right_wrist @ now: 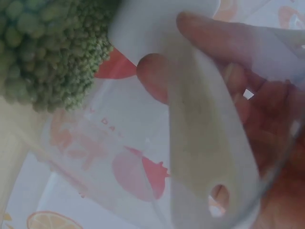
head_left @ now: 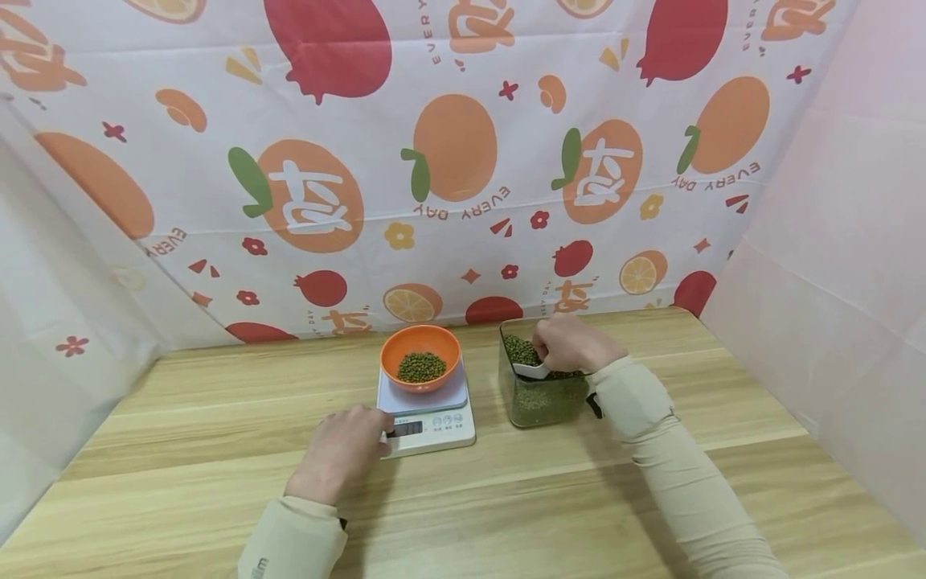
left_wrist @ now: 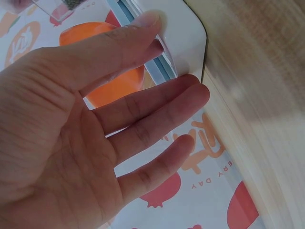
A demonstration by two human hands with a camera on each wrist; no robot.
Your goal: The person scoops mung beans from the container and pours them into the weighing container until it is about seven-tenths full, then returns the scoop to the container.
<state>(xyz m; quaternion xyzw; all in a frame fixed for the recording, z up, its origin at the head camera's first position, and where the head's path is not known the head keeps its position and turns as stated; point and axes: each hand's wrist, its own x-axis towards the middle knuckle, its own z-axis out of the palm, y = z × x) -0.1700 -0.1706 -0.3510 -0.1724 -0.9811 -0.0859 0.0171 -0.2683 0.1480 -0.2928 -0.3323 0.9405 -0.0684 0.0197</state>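
Note:
An orange bowl [head_left: 391, 351] with green mung beans [head_left: 422, 367] in it stands on a white kitchen scale [head_left: 434, 438]. My left hand [head_left: 347, 450] rests at the scale's left edge, its thumb and fingers touching the casing beside the display. In the left wrist view the fingers of that hand [left_wrist: 95, 114] are fairly straight and spread. My right hand [head_left: 575, 344] grips a white scoop [head_left: 531, 371] at the mouth of a clear container [head_left: 550, 412] of mung beans. The scoop's handle [right_wrist: 195, 138], with a hole at its end, shows in the right wrist view; its head is blurred.
The wooden table [head_left: 217, 418] runs back to a fruit-printed cloth [head_left: 463, 265]. A pale cloth wall [head_left: 832, 322] closes off the right side, and another cloth hangs on the left. The scale and the container stand side by side with a gap between them.

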